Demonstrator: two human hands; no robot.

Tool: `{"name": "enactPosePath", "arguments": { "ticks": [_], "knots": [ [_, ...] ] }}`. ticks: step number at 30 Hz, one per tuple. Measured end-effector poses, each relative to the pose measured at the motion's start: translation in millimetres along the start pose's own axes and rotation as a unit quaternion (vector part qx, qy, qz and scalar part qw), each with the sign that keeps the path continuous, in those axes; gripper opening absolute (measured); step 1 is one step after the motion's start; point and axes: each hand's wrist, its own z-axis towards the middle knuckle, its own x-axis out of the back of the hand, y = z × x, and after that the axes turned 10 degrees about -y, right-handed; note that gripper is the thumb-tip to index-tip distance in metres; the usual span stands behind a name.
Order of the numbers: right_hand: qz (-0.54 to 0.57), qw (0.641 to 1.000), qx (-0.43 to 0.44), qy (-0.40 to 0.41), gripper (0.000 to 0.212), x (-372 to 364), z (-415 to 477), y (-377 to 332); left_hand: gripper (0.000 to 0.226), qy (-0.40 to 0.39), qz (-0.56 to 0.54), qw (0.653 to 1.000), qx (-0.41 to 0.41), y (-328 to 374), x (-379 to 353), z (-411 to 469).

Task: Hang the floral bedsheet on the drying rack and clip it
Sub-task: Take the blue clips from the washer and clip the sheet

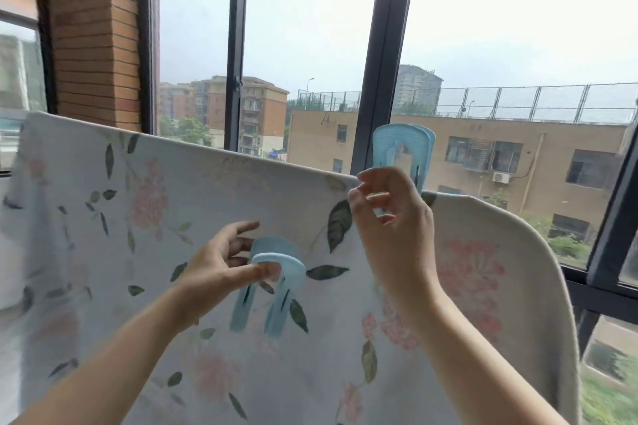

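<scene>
Sheet: the floral bedsheet [193,183] lies over the top of the drying rack, which is hidden under the cloth. It hangs down on my side, from the far left across to a rounded corner on the right. The hanging step looks done to me.
Left stretch: I see no clip on the top edge here, so I judge this side unpinned.
Left hand: my left hand [214,269] pinches the spare clip [276,272] by its rounded head, thumb in front and fingers behind.
Spare clip: its legs point down. It is in front of the sheet, well below the top edge, and not yet on anything.
Right hand: my right hand [397,228] is up at the top edge with its fingers loosely curled at the legs of the seated clip [402,148]. I cannot tell whether I grip it or only touch it.
Seated clip: it stands upright astride the top edge near the right end, its head above the cloth.
Left to do: place the spare clip on the top edge, probably further left.
</scene>
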Motion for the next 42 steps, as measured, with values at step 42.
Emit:
{"name": "enactPosePath", "arguments": {
  "ticks": [42],
  "knots": [
    [-0.019,0.986,-0.003,-0.168,0.015,-640,173,-84,0.094,0.116,0.096,0.988,0.022,-145,641,2]
  ]
}}
